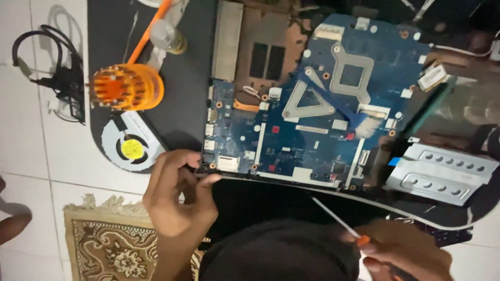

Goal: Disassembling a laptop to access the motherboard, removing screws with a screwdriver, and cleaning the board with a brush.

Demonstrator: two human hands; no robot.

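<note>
A blue laptop motherboard (317,104) is seen at the centre of the frame, lying on a dark mat (182,78) spread over the white tiled floor (31,156). The board's lower left corner is pinched by the left hand (177,195), thumb and fingers closed on the edge. A thin screwdriver (338,221) with an orange collar is clamped in the right hand (409,252) at the lower right, its shaft angled up towards the board's lower edge without touching it.

Risk is judged as follows: the board could be flexed or dropped if lifted by one corner alone, and any ribbon cable left attached could be torn. The screwdriver tip could slip and score traces or chip components.

The left wrist is bent inward, with the forearm rising from the bottom edge. Only part of the right hand is visible.

A detached cooling fan (130,145) and an orange bit holder (125,86) lie at the left; a silver drive caddy (442,171) lies at the right.
</note>
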